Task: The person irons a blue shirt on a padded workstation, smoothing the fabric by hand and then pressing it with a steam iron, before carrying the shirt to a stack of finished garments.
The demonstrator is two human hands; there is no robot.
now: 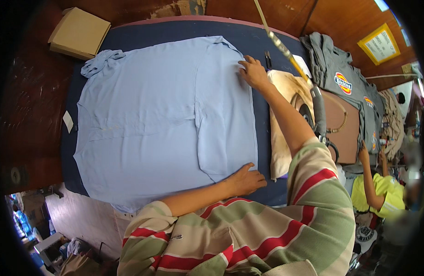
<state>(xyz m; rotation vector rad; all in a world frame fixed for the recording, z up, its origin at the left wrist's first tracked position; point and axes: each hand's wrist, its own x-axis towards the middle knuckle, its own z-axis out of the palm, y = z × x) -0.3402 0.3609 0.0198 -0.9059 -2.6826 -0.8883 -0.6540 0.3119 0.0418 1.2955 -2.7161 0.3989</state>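
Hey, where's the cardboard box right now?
In the head view, the cardboard box sits at the upper left, by the far left corner of the dark blue table, just beyond the bunched sleeve of the blue shirt.

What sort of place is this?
Probably a garment pressing or finishing workshop: a light-blue garment lies spread on a dark blue table, with what looks like a hose-fed iron to its right and grey garments piled beyond.
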